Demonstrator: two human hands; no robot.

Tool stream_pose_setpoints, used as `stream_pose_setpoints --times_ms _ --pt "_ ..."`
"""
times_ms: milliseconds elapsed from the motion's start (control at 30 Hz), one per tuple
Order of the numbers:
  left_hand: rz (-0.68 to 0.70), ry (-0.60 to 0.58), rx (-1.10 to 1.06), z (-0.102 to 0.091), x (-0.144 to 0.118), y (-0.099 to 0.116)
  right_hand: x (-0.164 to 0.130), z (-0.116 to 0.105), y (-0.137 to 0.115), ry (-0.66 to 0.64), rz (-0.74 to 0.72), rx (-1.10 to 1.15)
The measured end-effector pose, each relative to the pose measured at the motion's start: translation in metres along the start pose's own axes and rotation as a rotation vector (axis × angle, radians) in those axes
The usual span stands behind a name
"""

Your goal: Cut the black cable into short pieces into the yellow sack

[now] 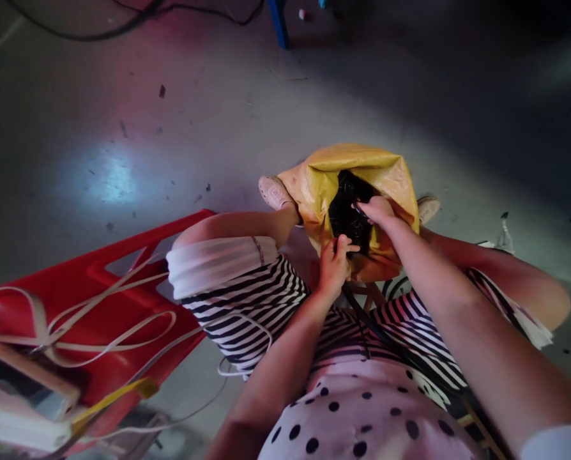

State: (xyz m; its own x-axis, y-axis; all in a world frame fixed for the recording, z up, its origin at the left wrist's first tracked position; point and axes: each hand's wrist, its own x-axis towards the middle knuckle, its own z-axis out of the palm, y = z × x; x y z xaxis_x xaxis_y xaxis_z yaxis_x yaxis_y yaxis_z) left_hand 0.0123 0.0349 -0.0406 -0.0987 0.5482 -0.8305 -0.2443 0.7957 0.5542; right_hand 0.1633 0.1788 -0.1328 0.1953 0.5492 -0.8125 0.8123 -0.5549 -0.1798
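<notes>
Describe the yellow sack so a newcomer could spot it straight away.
Start from the grey floor and find the seated person's striped knees. Between them, just ahead of both shoes, stands the yellow sack, mouth open on black contents, with the left hand and right hand at its opening. It is the only yellow bag here.

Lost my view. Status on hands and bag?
Left hand gripping black cable at yellow bag mouth. Right hand inside bag, on black contents. Nothing blocking.

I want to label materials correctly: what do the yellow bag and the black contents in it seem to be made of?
Yellow bag: probably thin plastic or coated woven sacking; it creases and shines faintly. Black contents: glossy, perhaps plastic film or cable; too dark to tell. Both the left hand and right hand touch it.
</notes>
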Motion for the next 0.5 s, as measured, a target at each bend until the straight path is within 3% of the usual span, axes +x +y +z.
stream_pose_setpoints --times_ms 133,333,500 --pt "-0.038 -0.011 -0.020 0.000 -0.002 0.003 0.022 0.001 -0.019 -0.042 0.052 -0.014" --pt "-0.069 -0.043 -0.041 0.000 -0.005 0.003 0.038 0.008 -0.034 -0.047 -0.030 -0.079" --pt "-0.057 -0.043 -0.070 0.003 -0.006 0.004 0.030 0.009 -0.021 -0.009 -0.047 -0.092"
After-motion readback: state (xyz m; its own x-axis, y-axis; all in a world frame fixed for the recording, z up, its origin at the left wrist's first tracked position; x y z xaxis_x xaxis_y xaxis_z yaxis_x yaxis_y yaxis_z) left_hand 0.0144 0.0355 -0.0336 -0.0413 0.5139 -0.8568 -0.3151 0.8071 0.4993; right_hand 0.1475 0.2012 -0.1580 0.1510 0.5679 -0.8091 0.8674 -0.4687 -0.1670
